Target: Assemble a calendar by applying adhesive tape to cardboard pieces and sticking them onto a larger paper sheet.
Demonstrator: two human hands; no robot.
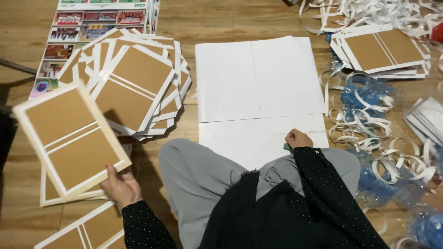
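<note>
Your left hand (pixel 121 186) pinches one corner of a tilted board (pixel 71 137) at 9 o'clock; it could slip onto the fanned stack (pixel 138 83). Your right hand (pixel 297 138) is fisted on the white sheet (pixel 258 78), gripping something small and green, and may crease it.

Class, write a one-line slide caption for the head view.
Left hand lifts a brown board; right hand rests on white paper.
</note>
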